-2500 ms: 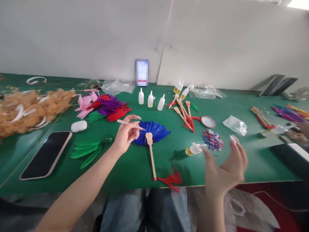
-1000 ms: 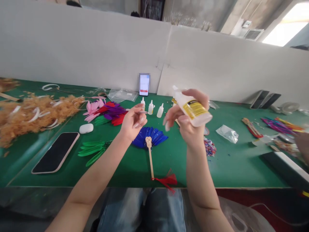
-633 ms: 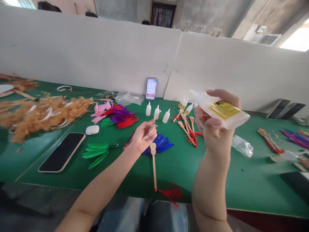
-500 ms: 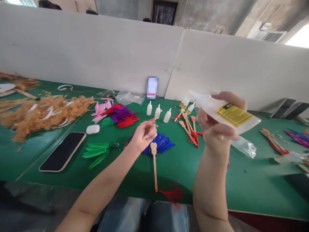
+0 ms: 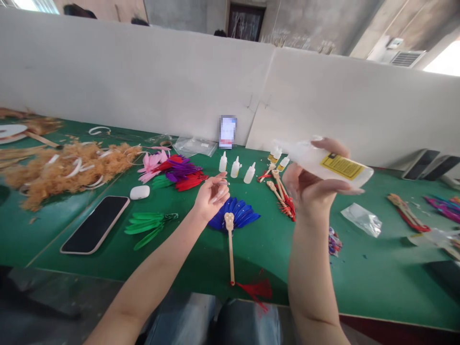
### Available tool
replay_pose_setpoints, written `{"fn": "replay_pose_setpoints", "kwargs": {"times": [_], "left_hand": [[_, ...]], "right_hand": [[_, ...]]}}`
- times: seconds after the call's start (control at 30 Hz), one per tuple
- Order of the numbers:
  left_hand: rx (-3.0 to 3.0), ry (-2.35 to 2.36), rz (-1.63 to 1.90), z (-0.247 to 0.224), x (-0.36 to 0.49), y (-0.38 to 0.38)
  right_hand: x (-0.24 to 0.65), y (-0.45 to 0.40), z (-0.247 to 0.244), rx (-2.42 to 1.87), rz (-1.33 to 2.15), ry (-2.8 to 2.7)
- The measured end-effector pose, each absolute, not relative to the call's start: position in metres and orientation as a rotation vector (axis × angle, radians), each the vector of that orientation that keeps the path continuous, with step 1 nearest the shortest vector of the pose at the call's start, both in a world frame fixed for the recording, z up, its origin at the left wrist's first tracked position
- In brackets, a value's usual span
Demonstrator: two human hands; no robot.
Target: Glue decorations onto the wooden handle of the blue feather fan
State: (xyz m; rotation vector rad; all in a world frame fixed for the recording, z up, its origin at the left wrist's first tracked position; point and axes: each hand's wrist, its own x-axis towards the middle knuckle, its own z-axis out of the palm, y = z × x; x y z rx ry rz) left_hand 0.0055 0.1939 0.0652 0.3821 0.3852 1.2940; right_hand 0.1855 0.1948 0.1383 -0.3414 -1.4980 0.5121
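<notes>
My right hand (image 5: 313, 191) is raised over the table, its fingers wrapped round a clear squeeze bottle (image 5: 341, 166) with a yellow label. The bottle lies nearly level, its nozzle to the left. My left hand (image 5: 212, 195) is closed in a pinch; a tiny thing may be between the fingertips, too small to name. Just right of and below that hand lies a fan of blue feathers (image 5: 242, 214) with a wooden handle (image 5: 231, 254). A red tassel (image 5: 256, 288) hangs from the handle's end over the table edge.
Small white dropper bottles (image 5: 235, 167) stand behind the fan. Wooden handles with red tassels (image 5: 278, 191) lie right of them. Green feathers (image 5: 145, 225), a phone (image 5: 95, 225) and a white case (image 5: 140, 192) are leftward. A plastic bag (image 5: 361, 219) and colourful bundle (image 5: 335, 241) lie right.
My right hand has moved slightly left with the bottle, uncovering the plastic bag and the colourful bundle. My left hand has shifted a little left, still pinched.
</notes>
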Motion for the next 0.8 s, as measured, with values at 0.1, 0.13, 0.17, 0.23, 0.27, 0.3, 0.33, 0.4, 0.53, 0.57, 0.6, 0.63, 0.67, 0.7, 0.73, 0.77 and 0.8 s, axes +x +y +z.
{"fn": "replay_pose_setpoints", "kwargs": {"times": [0.1,0.13,0.17,0.23,0.27,0.3,0.33,0.4,0.53,0.57,0.6,0.63,0.67,0.7,0.73,0.77,0.8], "left_hand": [[0.378,0.377,1.301,0.065,0.007,0.193],[0.374,0.375,1.303,0.065,0.007,0.193],[0.368,0.374,1.304,0.065,0.008,0.193],[0.350,0.374,1.298,0.064,0.008,0.193],[0.340,0.376,1.292,0.063,0.009,0.193],[0.334,0.379,1.285,0.063,0.010,0.193],[0.331,0.382,1.275,0.062,0.011,0.192],[0.334,0.386,1.251,0.062,0.013,0.190],[0.339,0.391,1.197,0.064,0.019,0.184],[0.331,0.394,1.181,0.065,0.021,0.182],[0.318,0.400,1.162,0.065,0.023,0.179],[0.301,0.409,1.143,0.066,0.025,0.177],[0.282,0.419,1.127,0.067,0.027,0.175],[0.263,0.432,1.111,0.068,0.029,0.173],[0.246,0.444,1.096,0.069,0.031,0.171],[0.232,0.454,1.081,0.070,0.032,0.168],[0.219,0.461,1.067,0.071,0.033,0.166]], "right_hand": [[0.187,0.191,0.140,-0.352,0.568,-1.554],[0.188,0.190,0.140,-0.380,0.566,-1.571],[0.188,0.189,0.141,-0.412,0.559,-1.578],[0.188,0.187,0.141,-0.451,0.541,-1.560],[0.188,0.188,0.141,-0.460,0.539,-1.546],[0.188,0.188,0.141,-0.469,0.542,-1.540],[0.188,0.189,0.140,-0.483,0.545,-1.542],[0.186,0.192,0.139,-0.511,0.530,-1.569],[0.176,0.198,0.138,-0.539,0.521,-1.512],[0.172,0.199,0.139,-0.530,0.574,-1.482],[0.169,0.199,0.139,-0.516,0.644,-1.453],[0.165,0.198,0.139,-0.494,0.723,-1.431],[0.162,0.197,0.140,-0.472,0.797,-1.416],[0.160,0.196,0.140,-0.454,0.859,-1.403],[0.157,0.194,0.140,-0.446,0.908,-1.392],[0.156,0.193,0.139,-0.441,0.944,-1.374],[0.154,0.191,0.139,-0.435,0.968,-1.350]]}}
